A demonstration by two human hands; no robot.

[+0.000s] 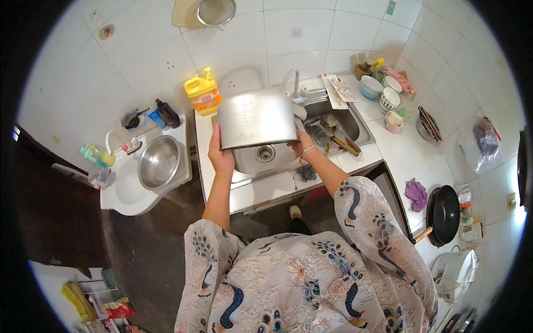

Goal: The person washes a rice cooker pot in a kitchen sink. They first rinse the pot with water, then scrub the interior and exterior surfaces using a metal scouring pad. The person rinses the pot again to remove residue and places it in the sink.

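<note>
Between my two hands I hold a large silver metal pot [257, 116] above the double-basin sink [244, 167]. Its curved side faces me, with a dark rim along the lower edge; the inside is hidden. My left hand [221, 154] grips the pot's lower left, fingers partly behind it. At the lower right edge, my right hand [303, 144] has its fingers curled around the rim; a bracelet circles that wrist. Behind the pot, the faucet [296, 83] is partly covered. Long-handled utensils [343, 143] lie in the right basin, close to my right hand.
A yellow detergent jug [203, 91] stands left of the pot. Several bowls [390, 100] sit on the right counter, with a purple cloth [416, 194] and a black wok [444, 215] nearer me. A metal basin [159, 162] rests in the white washbasin [125, 194] at left.
</note>
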